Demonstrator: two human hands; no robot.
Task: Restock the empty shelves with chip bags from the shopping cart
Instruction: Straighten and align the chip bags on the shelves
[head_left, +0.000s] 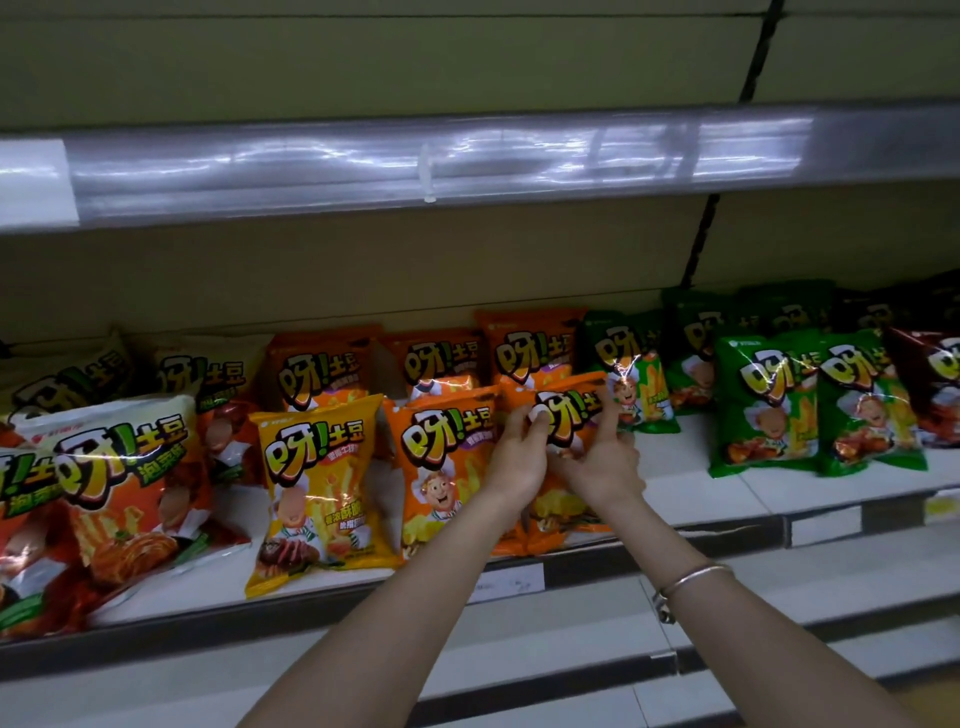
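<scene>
The left hand (511, 460) and right hand (605, 465) grip one orange chip bag (569, 415) with curled fingers, upright at the shelf (691, 493) front. Four more orange bags (447, 467) stand alongside; the dim green bags (763, 405) number perhaps five.

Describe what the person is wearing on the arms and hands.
No sleeves are in view: both forearms are uncovered. Neither the left hand nor the right hand wears a glove. A thin silver-coloured bangle sits on the right wrist, with what looks like a small clasp or charm on it.
</scene>
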